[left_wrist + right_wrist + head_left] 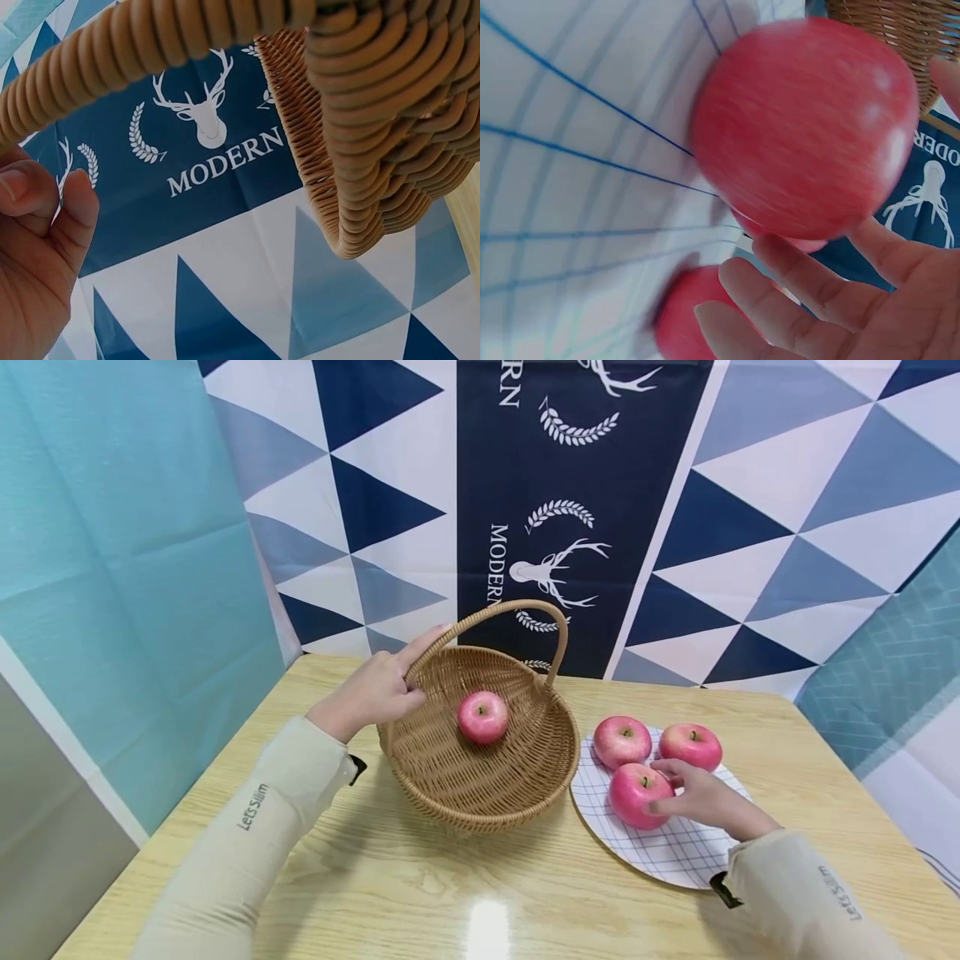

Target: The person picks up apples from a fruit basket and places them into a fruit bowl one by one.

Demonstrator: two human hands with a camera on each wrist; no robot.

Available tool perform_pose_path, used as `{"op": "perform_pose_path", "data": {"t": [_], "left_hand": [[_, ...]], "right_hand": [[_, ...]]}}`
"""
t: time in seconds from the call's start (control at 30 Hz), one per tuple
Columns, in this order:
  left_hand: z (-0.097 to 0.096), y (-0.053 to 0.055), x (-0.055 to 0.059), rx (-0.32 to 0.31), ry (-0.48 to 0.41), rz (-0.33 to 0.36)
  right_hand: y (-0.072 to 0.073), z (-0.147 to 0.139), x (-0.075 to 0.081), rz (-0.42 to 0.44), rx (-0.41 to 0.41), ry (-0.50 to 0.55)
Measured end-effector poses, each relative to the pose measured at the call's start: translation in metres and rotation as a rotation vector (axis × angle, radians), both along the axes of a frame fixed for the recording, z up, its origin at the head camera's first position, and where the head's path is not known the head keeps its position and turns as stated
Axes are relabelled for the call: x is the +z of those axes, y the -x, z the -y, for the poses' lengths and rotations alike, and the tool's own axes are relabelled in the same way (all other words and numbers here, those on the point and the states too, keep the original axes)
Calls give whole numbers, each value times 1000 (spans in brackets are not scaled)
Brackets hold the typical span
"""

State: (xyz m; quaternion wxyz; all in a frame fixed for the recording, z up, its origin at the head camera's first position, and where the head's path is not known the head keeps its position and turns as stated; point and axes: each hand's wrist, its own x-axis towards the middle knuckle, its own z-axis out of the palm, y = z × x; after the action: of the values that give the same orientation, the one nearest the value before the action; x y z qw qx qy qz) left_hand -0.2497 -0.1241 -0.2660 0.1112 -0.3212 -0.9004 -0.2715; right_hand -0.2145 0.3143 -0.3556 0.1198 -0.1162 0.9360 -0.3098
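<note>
My left hand (pixel 381 690) is at the left side of the brown wicker basket (pixel 480 814), its fingers holding the arched handle (pixel 150 45). One finger points up along the handle. Inside the basket sits a pink-red apple (pixel 482 717). Over on the right, my right hand (pixel 701 795) reaches to the front apple (pixel 640 795) on a round plate (pixel 660 868), thumb and fingers spread around its right side. In the right wrist view that apple (pixel 806 127) fills the middle, with the loosely bent fingers (pixel 802 281) beside it.
Two more apples, a left one (pixel 622 742) and a right one (pixel 691 746), sit at the back of the grid-patterned plate. Basket and plate stand side by side on a wooden table (pixel 420 893). A patterned cloth (pixel 390 468) hangs behind the table.
</note>
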Motion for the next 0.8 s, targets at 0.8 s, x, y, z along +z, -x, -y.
{"op": "perform_pose_path", "data": {"t": [0.8], "left_hand": [[1,-1,0,5,11,-2]], "right_hand": [[28,28,60,-288,248,63]]}}
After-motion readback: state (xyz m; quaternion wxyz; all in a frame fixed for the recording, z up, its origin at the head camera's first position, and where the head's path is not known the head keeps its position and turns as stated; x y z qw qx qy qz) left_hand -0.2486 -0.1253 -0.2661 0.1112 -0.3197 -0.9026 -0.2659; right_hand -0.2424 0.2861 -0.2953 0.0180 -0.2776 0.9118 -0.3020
